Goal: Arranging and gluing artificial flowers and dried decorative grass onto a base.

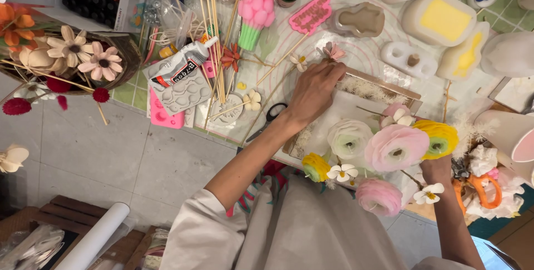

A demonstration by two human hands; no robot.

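Reaching across the cluttered green gridded worktable (129, 93), the left hand (314, 89) has its fingers curled together and pinching the stem end of a small pale pink flower on a thin wooden stick (332, 52), which lies just past the far edge of the shallow wooden-framed tray (409, 91). The right hand (436, 171) is mostly hidden behind blooms; it seems closed round the stems of a bunch of soft handmade flowers (396, 146), pink, white and yellow, though how its fingers sit cannot be told. Judging by this, the bunch is already well filled with several large heads and small white blossoms, while many parts remain unused: loose wooden skewers (214, 42) and little flowers strewn on the table. The tray holds white paper and pale fluffy sprigs along its rim. Off to the left, a brown woven basket (129, 53) carries cream, pink and orange flowers with red pompoms. Along the far side stand white silicone moulds (442, 21), two filled with yellow wax-like material, others empty. A white tube of glue (183, 65) rests on a grey mould, and scissors (266, 120) lie just beside the left wrist.
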